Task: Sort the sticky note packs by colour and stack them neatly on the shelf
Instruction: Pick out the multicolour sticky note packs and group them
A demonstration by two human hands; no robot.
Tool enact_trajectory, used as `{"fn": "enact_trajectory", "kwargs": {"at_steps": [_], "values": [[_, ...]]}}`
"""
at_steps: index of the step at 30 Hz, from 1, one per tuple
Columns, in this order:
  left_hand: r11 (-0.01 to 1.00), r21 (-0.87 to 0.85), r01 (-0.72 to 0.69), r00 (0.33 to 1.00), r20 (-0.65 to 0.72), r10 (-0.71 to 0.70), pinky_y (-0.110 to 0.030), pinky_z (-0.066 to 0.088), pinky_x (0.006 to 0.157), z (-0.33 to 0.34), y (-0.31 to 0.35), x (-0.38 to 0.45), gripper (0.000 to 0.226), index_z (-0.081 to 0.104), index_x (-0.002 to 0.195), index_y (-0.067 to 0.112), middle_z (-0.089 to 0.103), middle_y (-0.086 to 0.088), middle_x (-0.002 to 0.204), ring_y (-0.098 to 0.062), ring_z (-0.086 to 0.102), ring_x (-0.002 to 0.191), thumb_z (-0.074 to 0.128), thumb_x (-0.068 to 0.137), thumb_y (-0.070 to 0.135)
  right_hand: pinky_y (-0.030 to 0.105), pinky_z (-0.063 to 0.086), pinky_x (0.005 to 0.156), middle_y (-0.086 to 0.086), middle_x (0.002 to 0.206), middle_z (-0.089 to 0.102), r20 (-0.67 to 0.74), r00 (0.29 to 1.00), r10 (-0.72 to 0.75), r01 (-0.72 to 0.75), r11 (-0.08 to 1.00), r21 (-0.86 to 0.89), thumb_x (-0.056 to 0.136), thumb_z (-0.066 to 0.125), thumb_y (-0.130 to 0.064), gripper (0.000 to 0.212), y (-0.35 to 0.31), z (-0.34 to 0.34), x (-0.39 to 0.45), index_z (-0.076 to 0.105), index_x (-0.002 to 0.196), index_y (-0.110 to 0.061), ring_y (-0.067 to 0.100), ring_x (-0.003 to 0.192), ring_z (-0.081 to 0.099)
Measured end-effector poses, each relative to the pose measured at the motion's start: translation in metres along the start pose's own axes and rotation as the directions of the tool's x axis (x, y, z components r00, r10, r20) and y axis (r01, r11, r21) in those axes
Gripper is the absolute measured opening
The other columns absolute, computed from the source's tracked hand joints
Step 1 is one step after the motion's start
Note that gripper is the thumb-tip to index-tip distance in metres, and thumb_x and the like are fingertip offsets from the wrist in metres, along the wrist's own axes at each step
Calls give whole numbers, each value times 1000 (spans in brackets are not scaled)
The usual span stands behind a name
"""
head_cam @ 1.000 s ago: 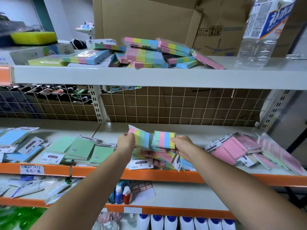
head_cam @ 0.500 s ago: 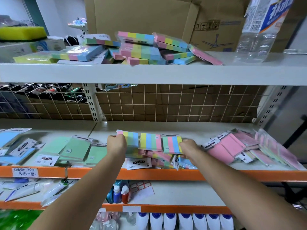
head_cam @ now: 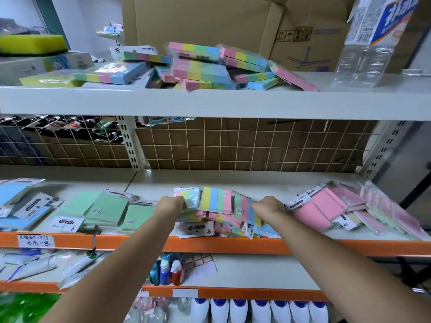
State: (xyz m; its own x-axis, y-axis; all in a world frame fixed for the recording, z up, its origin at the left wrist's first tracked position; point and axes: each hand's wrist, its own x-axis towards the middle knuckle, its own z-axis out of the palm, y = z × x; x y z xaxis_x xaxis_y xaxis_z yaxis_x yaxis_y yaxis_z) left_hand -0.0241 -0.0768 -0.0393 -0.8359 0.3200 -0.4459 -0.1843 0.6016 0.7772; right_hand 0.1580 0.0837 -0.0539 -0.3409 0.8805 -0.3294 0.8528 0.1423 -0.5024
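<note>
On the middle shelf [head_cam: 268, 183] a heap of rainbow-striped sticky note packs [head_cam: 217, 201] lies between my hands. My left hand [head_cam: 170, 205] grips the leftmost striped pack [head_cam: 190, 197] at the heap's left end. My right hand [head_cam: 268, 206] holds the rightmost striped pack [head_cam: 245, 208] at the right end. Green packs [head_cam: 107, 208] lie to the left, blue packs [head_cam: 14, 199] at the far left and pink packs [head_cam: 326, 206] to the right. More striped packs [head_cam: 203, 66] are piled on the top shelf [head_cam: 210, 101].
A clear plastic bottle [head_cam: 366, 43] and cardboard boxes [head_cam: 210, 24] stand on the top shelf, a yellow sponge [head_cam: 32, 43] at its left. A wire grid [head_cam: 233, 145] backs the middle shelf. Below are tubes [head_cam: 35, 264], small bottles [head_cam: 170, 269] and white bottles [head_cam: 256, 308].
Both hands have lowered the fanned striped packs from a raised position down onto the heap, and have spread a little further apart.
</note>
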Motion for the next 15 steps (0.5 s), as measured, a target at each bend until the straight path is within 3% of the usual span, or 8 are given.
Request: {"fn": "enact_trajectory", "kwargs": {"at_steps": [5,8,10,12,15], "values": [[999,-28,-18,1000,25,18,-34,35,73,-3,3,0,20,45,101,2,48,-14,91,-30,45,88,56,86,11,22,31,51,9,86,59,30,1000,-2,3,999,-40,82,48,-22,13,2,2,7,53,74,-13,29,81,57],[999,-12,-32,999,36,33,-34,33,75,-4,5,-3,15,45,95,2,43,-11,81,-29,42,88,54,89,12,22,28,50,9,85,54,28,1000,-5,7,999,-38,82,48,-20,15,3,3,9,43,68,-15,27,78,51],[999,-9,-38,999,38,39,-34,33,76,-4,6,-4,13,45,89,2,44,-11,83,-29,42,89,54,90,12,22,28,50,9,87,55,11,1000,-8,9,999,-34,83,49,-21,10,3,2,8,49,78,-13,27,79,51],[999,-17,-39,999,35,40,-34,34,76,-3,6,-4,15,45,95,2,44,-11,84,-29,42,89,53,90,13,22,28,50,8,88,55,7,1000,-13,13,999,-39,85,49,-23,10,3,2,8,50,84,-12,27,80,51],[999,-22,-40,998,37,40,-34,35,76,-2,5,-2,20,44,103,2,48,-13,91,-29,44,89,52,92,16,22,27,50,8,86,53,4,1000,-9,9,999,-39,87,49,-23,16,3,2,10,45,74,-14,26,78,50]]}}
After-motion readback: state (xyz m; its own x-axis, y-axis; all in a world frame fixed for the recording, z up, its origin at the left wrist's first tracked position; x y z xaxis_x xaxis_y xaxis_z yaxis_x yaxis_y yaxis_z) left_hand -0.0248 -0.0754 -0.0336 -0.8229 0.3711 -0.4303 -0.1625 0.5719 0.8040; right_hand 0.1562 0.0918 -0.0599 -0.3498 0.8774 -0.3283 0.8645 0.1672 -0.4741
